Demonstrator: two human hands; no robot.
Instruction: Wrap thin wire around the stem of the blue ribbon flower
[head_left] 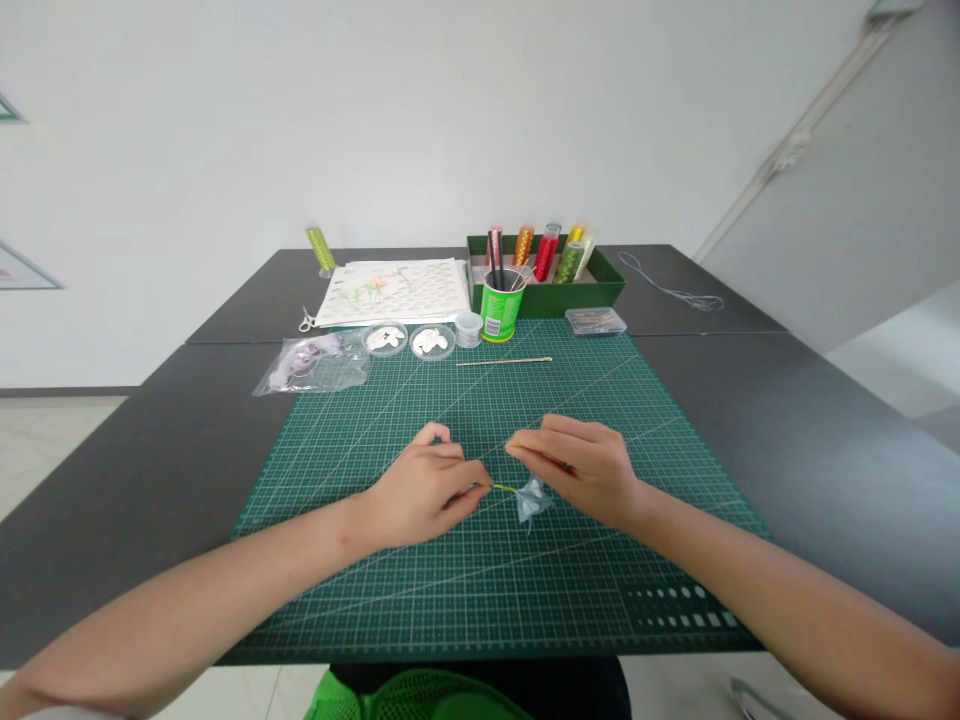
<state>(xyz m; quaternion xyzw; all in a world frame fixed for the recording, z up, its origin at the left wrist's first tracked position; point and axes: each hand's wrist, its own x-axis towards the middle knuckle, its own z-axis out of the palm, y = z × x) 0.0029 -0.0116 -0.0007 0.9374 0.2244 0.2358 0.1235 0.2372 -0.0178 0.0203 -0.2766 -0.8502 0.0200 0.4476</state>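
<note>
**Two hands at a small blue piece on a yellow stem**

A dark desk fills the view, and a green cutting mat with a printed grid covers its middle. The person's two bare forearms reach in over the near edge of the mat.

The left hand rests low on the mat, its fingers pinched shut on one end of a thin yellow stem. The right hand hovers just beside it, its fingers drawn together at the tips. Whether they grip anything cannot be told.

At the far side of the mat lies a white patterned sheet. To its right stands a green box holding upright thread spools. A crumpled clear bag with pale purple contents lies at the mat's far left corner. A green cup with dark tools in it stands in front of the box.

Two round clear dishes of white pieces sit side by side between the bag and the cup. A flat clear case lies to the right of the cup. A slim wooden stick lies on the mat near the cup, and small scissors lie left of the sheet.

Smallest of all, a pale blue translucent piece sits at the right end of the stem, just under the right hand and near the middle of the mat.
</note>
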